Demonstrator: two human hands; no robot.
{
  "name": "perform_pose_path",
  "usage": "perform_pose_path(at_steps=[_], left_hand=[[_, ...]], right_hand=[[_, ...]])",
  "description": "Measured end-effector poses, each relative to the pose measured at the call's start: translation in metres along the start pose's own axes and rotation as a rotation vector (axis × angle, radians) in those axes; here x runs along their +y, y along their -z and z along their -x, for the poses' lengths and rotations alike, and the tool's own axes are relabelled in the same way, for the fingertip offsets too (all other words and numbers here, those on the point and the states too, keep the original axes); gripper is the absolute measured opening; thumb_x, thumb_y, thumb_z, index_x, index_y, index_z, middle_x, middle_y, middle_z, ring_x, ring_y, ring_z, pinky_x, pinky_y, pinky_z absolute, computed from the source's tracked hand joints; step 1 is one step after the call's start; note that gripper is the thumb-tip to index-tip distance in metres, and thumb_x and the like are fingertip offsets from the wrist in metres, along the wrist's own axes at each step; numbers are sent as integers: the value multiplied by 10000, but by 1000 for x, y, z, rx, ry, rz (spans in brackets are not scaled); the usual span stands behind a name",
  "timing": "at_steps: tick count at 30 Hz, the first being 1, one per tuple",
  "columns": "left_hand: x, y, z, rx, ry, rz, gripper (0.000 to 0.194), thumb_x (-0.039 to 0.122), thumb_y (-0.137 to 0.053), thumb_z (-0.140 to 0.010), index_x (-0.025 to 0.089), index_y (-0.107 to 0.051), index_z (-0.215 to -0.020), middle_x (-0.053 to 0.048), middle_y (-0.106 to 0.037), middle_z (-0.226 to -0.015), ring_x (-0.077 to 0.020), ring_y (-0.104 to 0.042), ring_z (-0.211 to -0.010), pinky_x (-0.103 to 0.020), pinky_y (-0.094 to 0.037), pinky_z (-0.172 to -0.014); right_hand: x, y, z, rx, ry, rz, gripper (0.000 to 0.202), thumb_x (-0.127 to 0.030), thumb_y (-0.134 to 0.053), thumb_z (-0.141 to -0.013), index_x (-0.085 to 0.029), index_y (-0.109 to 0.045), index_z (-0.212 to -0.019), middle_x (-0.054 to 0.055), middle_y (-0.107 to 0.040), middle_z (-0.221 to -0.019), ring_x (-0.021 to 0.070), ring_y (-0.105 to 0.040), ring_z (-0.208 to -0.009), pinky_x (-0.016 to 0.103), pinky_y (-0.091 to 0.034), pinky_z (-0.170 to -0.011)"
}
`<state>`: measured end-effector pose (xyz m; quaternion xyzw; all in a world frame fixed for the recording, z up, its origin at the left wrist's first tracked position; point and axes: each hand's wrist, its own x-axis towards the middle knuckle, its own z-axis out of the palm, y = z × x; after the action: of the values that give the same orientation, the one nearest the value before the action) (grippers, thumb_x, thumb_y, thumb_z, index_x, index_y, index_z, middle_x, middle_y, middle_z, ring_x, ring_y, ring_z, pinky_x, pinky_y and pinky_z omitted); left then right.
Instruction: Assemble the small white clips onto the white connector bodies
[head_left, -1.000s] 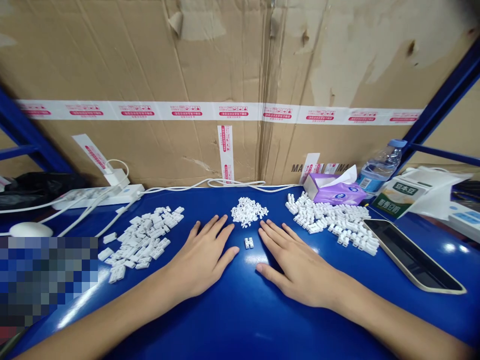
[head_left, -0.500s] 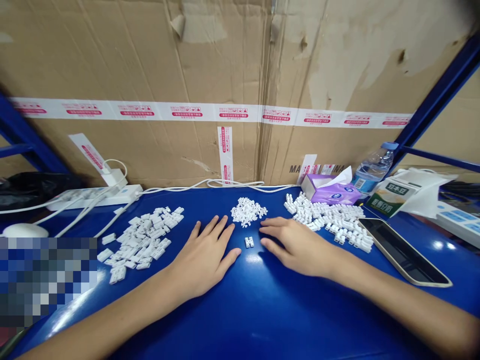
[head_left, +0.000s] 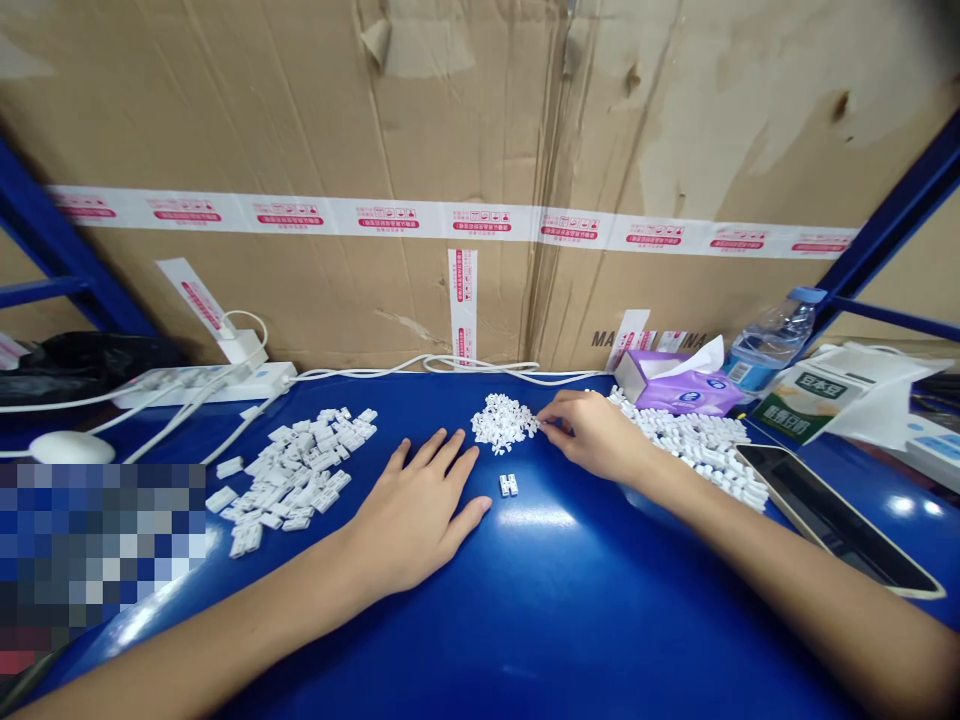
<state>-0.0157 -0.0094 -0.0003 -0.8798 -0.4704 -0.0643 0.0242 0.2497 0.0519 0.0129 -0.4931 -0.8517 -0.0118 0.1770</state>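
Note:
My left hand (head_left: 421,505) lies flat on the blue table with its fingers spread, touching nothing but the tabletop. My right hand (head_left: 592,432) pinches with thumb and forefinger at the right edge of a heap of small white plastic pieces (head_left: 501,425). One such piece seems to be at its fingertips, though it is tiny and partly hidden. Between the hands, nearer to me, sit two white connector blocks (head_left: 508,486) side by side. A loose pile of similar white blocks (head_left: 300,465) lies left of my left hand. More white blocks (head_left: 694,440) stand in rows behind my right wrist.
At the right lie a phone (head_left: 840,520), a purple tissue pack (head_left: 682,385), a plastic bottle (head_left: 772,335) and a green-and-white carton (head_left: 810,395). A power strip (head_left: 210,385) with white cables is at the back left. Cardboard (head_left: 337,120) walls off the table's far side.
My right hand has moved up to the heap of small pieces, and its fingers have closed into a pinch. My left hand stays flat. The view has shifted slightly.

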Motion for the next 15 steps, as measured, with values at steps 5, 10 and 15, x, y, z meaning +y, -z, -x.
perform_pose_path(at_steps=[5, 10, 15], left_hand=[[1, 2, -2, 36, 18, 51, 545, 475, -480, -997, 155, -593, -1424, -163, -517, -1533, -419, -410, -1449, -712, -333, -1122], [2, 1, -3, 157, -14, 223, 312, 388, -583, -957, 231, -719, -1191, -85, -683, -1333, -330, -576, -1288, -642, -401, -1089], [2, -2, -2, 204, -133, 363, 214, 300, -583, -958, 262, -729, -1110, -55, -693, -1267, -272, -622, -1192, -566, -422, -1077]], right_hand=[[0, -1, 2, -2, 0, 21, 204, -144, -592, -925, -213, -782, -957, 71, -746, -1002, 219, -699, -930, 309, -501, -820], [-2, -4, 3, -10, -16, 87, 200, -172, -577, -945, -213, -772, -963, 66, -745, -1024, 225, -695, -912, 310, -488, -769], [-1, -7, 2, -5, -16, 93, 186, -171, -580, -937, -213, -762, -948, 58, -737, -1016, 220, -688, -915, 295, -463, -719]])
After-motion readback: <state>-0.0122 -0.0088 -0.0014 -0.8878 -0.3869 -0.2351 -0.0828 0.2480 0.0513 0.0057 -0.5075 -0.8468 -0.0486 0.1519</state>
